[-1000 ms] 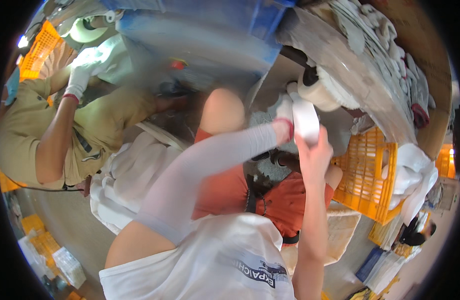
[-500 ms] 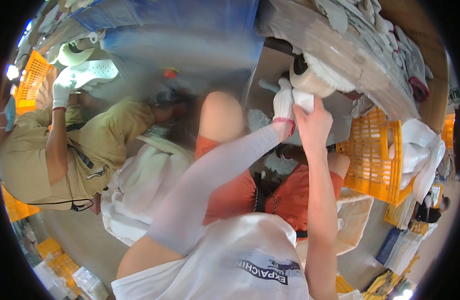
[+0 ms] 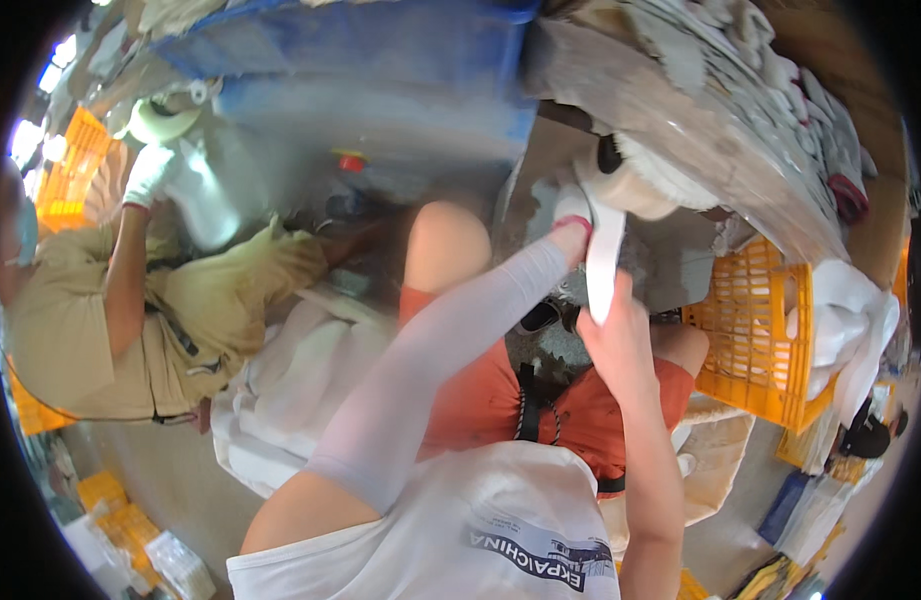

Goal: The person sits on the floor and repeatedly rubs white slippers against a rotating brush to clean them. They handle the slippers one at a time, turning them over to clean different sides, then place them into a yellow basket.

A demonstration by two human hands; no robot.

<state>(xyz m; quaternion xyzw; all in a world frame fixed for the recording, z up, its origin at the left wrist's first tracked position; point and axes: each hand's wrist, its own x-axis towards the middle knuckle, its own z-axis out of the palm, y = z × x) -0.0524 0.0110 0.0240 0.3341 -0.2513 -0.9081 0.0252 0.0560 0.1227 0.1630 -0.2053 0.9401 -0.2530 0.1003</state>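
A long, narrow white sole-shaped piece (image 3: pixel 604 250), seen nearly edge-on, slants between my hands. My bare right hand (image 3: pixel 620 335) is closed on its near end. At its far end is my left hand (image 3: pixel 572 205), in a white glove with a red cuff; its fingers are partly hidden, but they appear closed on the piece. Just beyond the glove is a cream rounded wheel (image 3: pixel 635 190) with a dark hub, fuzzy white on its right side. The far end of the piece is at the wheel; I cannot tell whether they touch.
A yellow crate (image 3: pixel 750 335) of white pieces stands at my right. Gloves (image 3: pixel 830 150) are heaped beyond it. White pieces fill a sack (image 3: pixel 300 375) at my left. Further left, a co-worker's gloved hand (image 3: pixel 148 178) holds a white piece (image 3: pixel 205 200) near another wheel (image 3: pixel 160 122).
My right hand has come nearer to me, and more of the white piece's length shows. The co-worker's piece has swung from level to pointing downward.
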